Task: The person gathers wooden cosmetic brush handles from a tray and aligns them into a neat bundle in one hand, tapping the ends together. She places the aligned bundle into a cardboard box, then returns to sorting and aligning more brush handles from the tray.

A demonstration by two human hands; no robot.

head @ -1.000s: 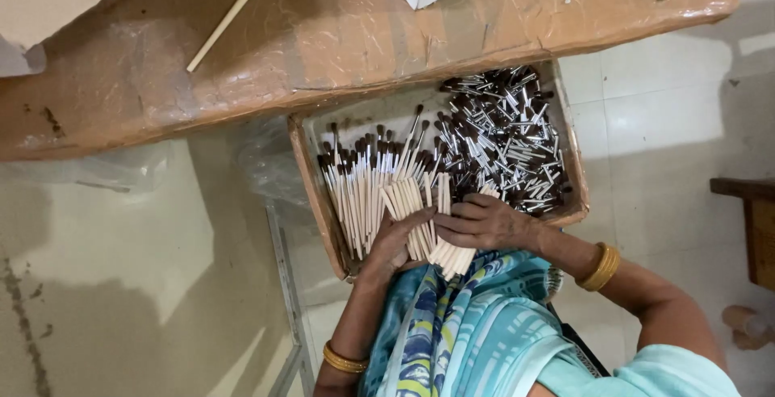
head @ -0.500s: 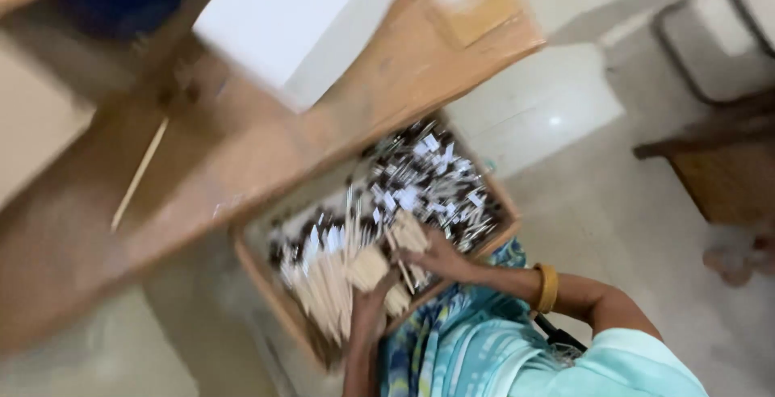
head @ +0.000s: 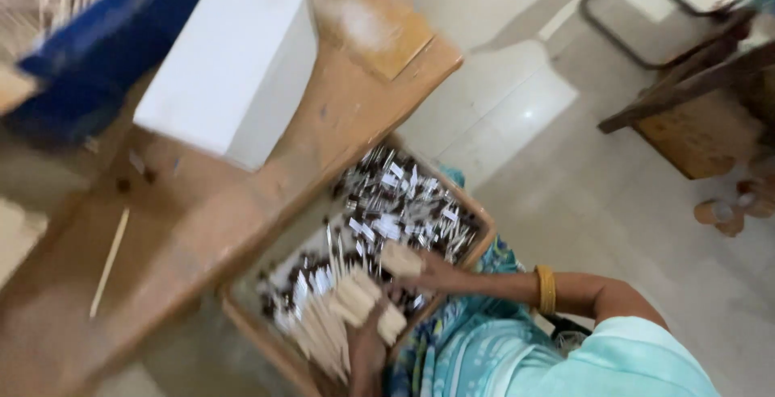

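Sticks (head: 339, 316), pale with dark tips, lie bundled in a box (head: 476, 244) on the lap, below the counter (head: 242, 203) edge. Right hand (head: 428, 272) closed on a small bundle; left hand (head: 367, 340) under another bundle, grip state unclear through blur. Judgement: keep ends aligned, lift few at once. Loose dark-and-silver pieces (head: 404, 203) crowd the box's far half. White block (head: 234, 66) and stray stick (head: 109, 260) on counter; stool (head: 694, 98) well apart.

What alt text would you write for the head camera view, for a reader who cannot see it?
A person's right hand and left hand gather pale wooden sticks in a tray on the lap. In front stands a wooden table with a white box. The picture is blurred.
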